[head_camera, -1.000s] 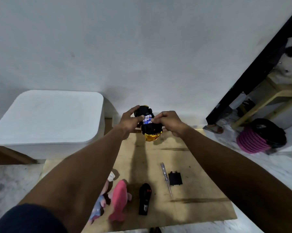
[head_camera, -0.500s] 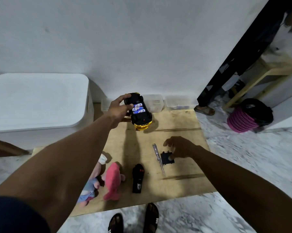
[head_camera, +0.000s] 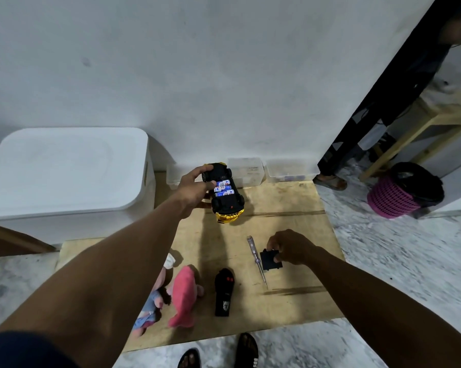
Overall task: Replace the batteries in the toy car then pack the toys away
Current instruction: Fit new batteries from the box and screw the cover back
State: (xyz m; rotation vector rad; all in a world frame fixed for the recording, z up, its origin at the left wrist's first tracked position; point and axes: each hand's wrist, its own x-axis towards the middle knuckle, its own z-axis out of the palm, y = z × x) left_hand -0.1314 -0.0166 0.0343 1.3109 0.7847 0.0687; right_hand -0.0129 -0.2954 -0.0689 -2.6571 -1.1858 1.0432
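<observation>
The right hand [head_camera: 290,247] has been lowered from the toy car [head_camera: 228,200] to the battery cover [head_camera: 269,260] on the board [head_camera: 290,208], now pinched in its fingers, while the car, batteries [head_camera: 224,188] seated, is gripped upturned by the left hand [head_camera: 194,187] over the board's far end, so refitting is judged next.

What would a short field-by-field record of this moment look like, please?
left hand: holds toy car underside up, above the board
batteries: three, showing in the car's open compartment
right hand: pinches black battery cover
screwdriver: lying on board, beside the cover
remote control: lying on board
plush toys: lying on board
</observation>
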